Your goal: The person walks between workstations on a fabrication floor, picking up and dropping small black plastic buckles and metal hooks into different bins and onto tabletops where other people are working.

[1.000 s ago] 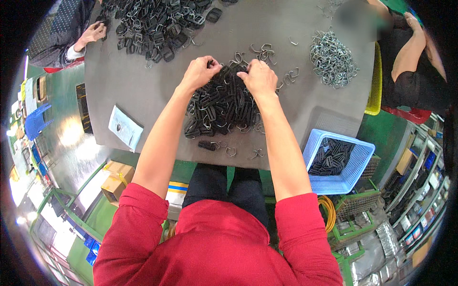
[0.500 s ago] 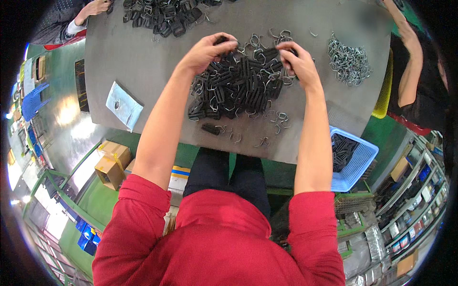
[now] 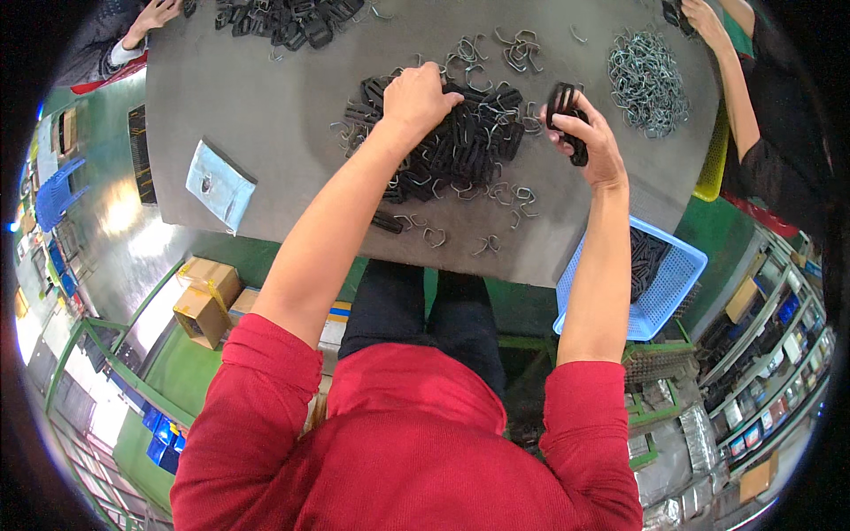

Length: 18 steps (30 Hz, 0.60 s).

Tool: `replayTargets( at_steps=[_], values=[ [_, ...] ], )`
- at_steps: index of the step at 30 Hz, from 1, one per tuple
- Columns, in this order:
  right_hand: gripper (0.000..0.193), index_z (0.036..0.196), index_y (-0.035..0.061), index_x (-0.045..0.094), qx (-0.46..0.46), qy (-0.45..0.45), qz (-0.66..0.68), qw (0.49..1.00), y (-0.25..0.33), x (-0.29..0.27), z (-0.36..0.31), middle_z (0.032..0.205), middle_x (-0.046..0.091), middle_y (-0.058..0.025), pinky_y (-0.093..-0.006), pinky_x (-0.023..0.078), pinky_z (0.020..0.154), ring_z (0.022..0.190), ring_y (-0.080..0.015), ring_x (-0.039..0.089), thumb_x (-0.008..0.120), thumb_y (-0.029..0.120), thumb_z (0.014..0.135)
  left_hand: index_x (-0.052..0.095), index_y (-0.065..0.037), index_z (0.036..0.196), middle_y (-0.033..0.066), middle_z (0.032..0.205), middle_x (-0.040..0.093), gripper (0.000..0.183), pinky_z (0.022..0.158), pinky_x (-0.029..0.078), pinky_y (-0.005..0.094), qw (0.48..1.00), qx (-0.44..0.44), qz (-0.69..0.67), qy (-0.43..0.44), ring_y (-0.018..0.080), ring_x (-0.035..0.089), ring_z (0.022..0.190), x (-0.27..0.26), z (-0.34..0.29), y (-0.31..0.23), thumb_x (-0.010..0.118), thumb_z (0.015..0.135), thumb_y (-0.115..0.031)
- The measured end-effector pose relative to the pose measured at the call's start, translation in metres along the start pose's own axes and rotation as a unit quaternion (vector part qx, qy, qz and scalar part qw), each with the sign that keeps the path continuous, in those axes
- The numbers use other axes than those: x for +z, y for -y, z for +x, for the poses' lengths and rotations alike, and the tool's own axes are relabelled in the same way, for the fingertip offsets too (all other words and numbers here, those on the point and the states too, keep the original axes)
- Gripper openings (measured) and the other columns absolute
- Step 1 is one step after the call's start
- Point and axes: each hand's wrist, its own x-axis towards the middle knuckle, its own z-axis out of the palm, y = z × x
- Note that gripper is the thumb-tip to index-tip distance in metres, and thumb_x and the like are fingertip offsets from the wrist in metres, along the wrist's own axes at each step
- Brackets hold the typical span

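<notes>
Upper right, my right grip point(image 3: 598, 146) swings clear, curled round black buckles point(image 3: 560, 99), parting them from the pile point(image 3: 456, 152); left grip point(image 3: 413, 99), can't tell.

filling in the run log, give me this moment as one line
left hand: at black part pile; right hand: holding black pieces; metal hook heap: farther right

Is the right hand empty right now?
No, the right hand holds at least one black slotted plastic buckle, to the right of the black buckle pile.
</notes>
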Motion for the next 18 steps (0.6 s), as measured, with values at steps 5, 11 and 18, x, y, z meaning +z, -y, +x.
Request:
replayTargets(
  at_steps=[5,11,18],
  values=[
    [0.021,0.088,0.004,0.055,0.018,0.008,-0.044,0.999,-0.005,0.001,0.015,0.067,0.056,-0.0034,-0.0192,0.03,0.044,0.062,-0.004,0.05,0.064,0.019,0.077,0.055,-0.006,0.083,0.0019,0.077,0.056,0.027,0.061,0.047,0.026,0.84,0.018,-0.483,0.245,0.0126,0.057,0.07,-0.027,0.003,0.022,0.067,0.075,-0.028],
    [0.021,0.101,0.0113,0.051,-0.119,-0.045,-0.516,0.847,-0.011,0.021,0.052,0.093,0.064,-0.013,-0.0423,0.045,0.076,0.091,-0.034,0.06,0.057,0.019,0.082,0.047,-0.006,0.098,0.0083,0.087,0.055,0.019,0.066,0.053,0.0325,0.59,0.058,-0.733,0.333,0.0175,0.056,0.064,-0.035,-0.013,0.031,0.055,0.08,-0.006],
    [0.032,0.101,0.0096,0.054,-0.086,-0.015,-0.674,0.733,0.0,0.029,0.037,0.092,0.065,-0.0138,-0.0433,0.048,0.077,0.09,-0.0325,0.061,0.066,0.026,0.076,0.059,-0.006,0.102,0.0074,0.078,0.06,0.042,0.061,0.045,0.0315,0.967,0.056,-0.234,0.082,0.0192,0.057,0.07,-0.005,-0.027,-0.011,0.064,0.077,-0.04]
  ],
)
